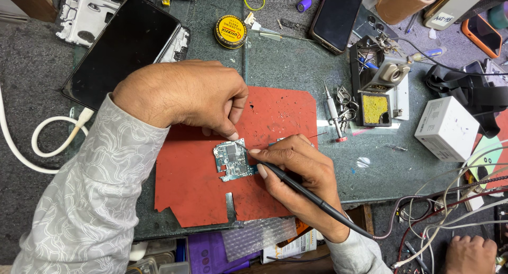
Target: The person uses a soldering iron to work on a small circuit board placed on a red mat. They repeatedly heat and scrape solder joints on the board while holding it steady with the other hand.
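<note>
At the centre of the frame, my left hand (185,97) pinches a thin wire (241,143) over the small circuit board (232,160) on the red mat (196,189), while my right hand (299,176) grips a black soldering iron (312,195).

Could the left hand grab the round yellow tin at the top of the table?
Probably yes. The left hand pinches a fine tool at the circuit board, so it is busy, but the round yellow tin sits just beyond it on the glass with nothing in between.

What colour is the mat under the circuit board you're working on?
Red. The mat lies under the small blue-green circuit board; the head view shows it plainly.
</note>
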